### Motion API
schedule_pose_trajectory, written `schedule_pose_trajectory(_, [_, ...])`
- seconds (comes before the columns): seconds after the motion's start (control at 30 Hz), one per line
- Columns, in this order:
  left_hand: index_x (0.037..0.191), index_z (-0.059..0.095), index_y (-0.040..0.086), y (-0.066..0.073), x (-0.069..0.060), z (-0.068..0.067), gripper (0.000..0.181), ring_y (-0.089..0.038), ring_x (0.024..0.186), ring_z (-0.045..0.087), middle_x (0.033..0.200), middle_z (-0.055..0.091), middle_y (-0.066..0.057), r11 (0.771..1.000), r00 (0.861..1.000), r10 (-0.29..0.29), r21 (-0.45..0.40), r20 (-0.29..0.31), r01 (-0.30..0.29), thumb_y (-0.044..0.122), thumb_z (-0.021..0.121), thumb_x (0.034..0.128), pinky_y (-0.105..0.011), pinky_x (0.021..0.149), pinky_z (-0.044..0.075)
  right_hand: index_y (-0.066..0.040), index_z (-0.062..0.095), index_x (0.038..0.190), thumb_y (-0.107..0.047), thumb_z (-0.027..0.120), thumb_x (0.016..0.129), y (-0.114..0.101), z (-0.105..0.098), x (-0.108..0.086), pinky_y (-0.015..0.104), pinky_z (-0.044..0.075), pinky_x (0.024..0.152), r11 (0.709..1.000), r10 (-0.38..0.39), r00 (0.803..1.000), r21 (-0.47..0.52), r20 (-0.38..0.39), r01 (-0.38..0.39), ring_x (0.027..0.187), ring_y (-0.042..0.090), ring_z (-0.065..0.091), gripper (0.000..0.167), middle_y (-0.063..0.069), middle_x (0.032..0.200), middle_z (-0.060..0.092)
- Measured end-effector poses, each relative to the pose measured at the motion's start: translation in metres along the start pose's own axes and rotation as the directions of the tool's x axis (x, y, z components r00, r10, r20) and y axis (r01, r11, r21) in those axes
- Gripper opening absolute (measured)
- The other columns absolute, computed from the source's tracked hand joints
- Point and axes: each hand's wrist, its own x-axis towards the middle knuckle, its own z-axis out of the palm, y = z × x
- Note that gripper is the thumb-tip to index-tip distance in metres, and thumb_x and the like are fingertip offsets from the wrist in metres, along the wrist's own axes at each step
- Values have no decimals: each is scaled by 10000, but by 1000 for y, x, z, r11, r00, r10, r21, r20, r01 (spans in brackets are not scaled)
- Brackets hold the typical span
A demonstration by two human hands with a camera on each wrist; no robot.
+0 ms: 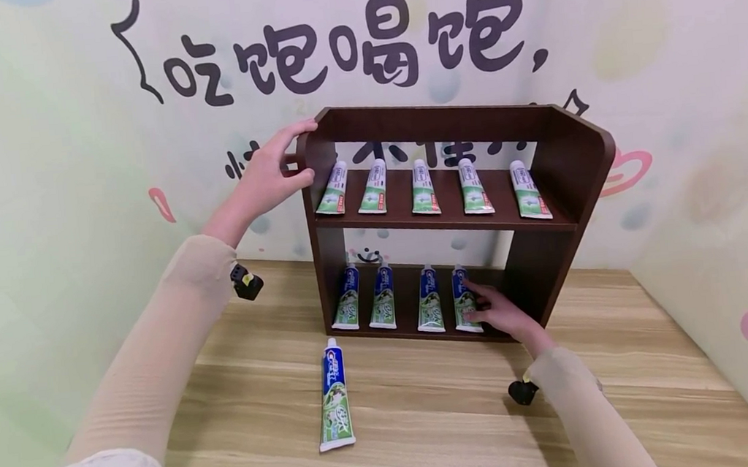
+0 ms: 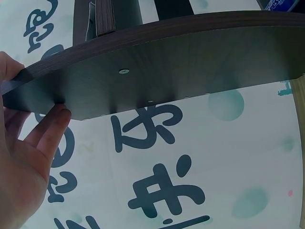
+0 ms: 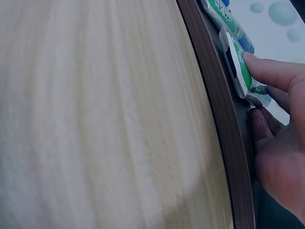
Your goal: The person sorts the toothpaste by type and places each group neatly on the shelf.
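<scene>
A dark brown two-tier shelf [image 1: 386, 225] stands against the wall. My left hand [image 1: 263, 180] grips the upper front of its left side panel [image 2: 157, 71], with fingertips on the panel's outer face in the left wrist view. At the right of the lower tier, my right hand [image 1: 504, 315] holds a blue and green toothpaste tube [image 1: 461, 303] between thumb and fingers. In the right wrist view, the thumb presses on that tube [image 3: 242, 71]. Another tube [image 1: 428, 302] of the same kind lies just left of it. One more toothpaste tube [image 1: 336, 398] lies on the table, cap towards the shelf.
Two more blue and green tubes [image 1: 382, 299] lie further left on the lower tier. Several white and green tubes [image 1: 423, 189] are spaced along the upper tier. The wooden table [image 1: 441, 419] extends in front, and a printed wall cloth [image 1: 63, 141] hangs behind.
</scene>
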Motion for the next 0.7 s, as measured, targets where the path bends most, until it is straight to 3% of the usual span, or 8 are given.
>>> schedule_pose_trajectory(0.37, [1508, 390, 188, -1, -1, 0, 631, -348, 1229, 591, 1591, 366, 42, 1000, 1000, -1, -7, -3, 1, 102, 588, 914, -486, 983, 561, -121, 244, 1575, -189, 684, 919, -3, 0, -1, 616, 389, 1101, 1000, 24, 1000, -11, 12, -24, 1390, 482, 313, 793, 281, 1577, 209])
schedule_pose_trajectory(0.7, [1511, 384, 236, 0, -1, 0, 644, -350, 1186, 623, 1584, 374, 51, 1000, 1000, -11, -17, -3, 11, 95, 585, 916, -476, 960, 572, -103, 227, 1577, -157, 654, 936, -1, 1, 1, 635, 372, 1109, 999, 28, 1000, -16, 0, -28, 1393, 492, 304, 772, 295, 1577, 200])
